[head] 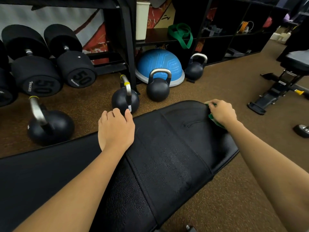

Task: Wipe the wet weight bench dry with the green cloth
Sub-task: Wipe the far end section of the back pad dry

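A black padded weight bench (167,156) runs from the lower left to the centre right, its surface speckled with water droplets. My right hand (223,113) presses a green cloth (212,117) onto the bench's far right end; only small edges of the cloth show around the fingers. My left hand (116,129) rests palm down on the bench's far edge, fingers curled over it, holding nothing.
Several black kettlebells (158,88) stand on the brown floor beyond the bench. A dumbbell rack (33,74) is at the left, and a blue balance dome (160,63) lies under black shelving. A second bench (287,76) stands at the right.
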`<state>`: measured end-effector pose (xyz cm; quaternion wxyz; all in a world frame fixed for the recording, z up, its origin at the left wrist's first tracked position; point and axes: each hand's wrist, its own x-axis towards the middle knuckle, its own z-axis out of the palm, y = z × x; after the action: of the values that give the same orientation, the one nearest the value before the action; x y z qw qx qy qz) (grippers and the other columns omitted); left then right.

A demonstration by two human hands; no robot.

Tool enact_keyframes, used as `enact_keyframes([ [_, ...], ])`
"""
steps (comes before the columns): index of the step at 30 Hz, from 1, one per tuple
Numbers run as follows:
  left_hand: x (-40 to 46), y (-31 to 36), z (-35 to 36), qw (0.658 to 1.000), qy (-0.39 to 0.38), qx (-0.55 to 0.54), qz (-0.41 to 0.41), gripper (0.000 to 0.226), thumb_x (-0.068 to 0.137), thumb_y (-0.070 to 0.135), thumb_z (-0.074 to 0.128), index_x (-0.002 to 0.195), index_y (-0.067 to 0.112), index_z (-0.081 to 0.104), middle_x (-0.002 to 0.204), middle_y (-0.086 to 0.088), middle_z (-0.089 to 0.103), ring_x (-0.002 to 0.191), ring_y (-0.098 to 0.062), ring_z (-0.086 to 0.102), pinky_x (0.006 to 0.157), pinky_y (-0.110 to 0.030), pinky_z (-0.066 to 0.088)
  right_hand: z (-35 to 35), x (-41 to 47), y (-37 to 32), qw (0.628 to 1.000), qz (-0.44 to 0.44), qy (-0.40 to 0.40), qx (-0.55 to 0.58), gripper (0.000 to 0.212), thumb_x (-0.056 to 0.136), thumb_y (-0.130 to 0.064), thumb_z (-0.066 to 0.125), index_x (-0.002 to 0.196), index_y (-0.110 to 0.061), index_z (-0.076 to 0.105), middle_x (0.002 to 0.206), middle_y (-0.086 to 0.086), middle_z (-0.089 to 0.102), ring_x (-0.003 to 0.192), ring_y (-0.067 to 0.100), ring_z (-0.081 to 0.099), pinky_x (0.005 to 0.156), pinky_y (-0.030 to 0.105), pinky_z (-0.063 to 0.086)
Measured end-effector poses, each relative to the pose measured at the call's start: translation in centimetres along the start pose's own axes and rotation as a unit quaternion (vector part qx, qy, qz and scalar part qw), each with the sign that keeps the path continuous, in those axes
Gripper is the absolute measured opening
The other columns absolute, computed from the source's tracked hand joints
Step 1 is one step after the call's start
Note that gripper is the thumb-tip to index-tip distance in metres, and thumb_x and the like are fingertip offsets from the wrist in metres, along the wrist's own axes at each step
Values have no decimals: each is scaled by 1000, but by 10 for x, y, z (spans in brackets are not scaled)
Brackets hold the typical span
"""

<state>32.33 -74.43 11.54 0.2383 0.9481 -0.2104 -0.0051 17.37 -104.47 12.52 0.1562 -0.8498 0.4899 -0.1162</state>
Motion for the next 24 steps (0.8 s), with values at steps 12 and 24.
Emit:
enact_keyframes([
  [12,0,1,0,1000,-4,1,-1,56,102,42,22,134,3,45,137,-17,50,137,-31,32,113,-43,23,-1,-12,-16,995,-15,60,77,35,94,-33,57,114,-7,65,97,15,69,95,32,63,83,34,50],
  [24,0,1,-1,1000,-12,-11,-9,56,102,43,22,134,4,44,140,-17,47,140,-30,28,113,-42,22,9,-80,-59,918,-364,-110,113,29,90,-29,64,119,-24,65,118,-14,62,108,-2,56,96,12,38],
])
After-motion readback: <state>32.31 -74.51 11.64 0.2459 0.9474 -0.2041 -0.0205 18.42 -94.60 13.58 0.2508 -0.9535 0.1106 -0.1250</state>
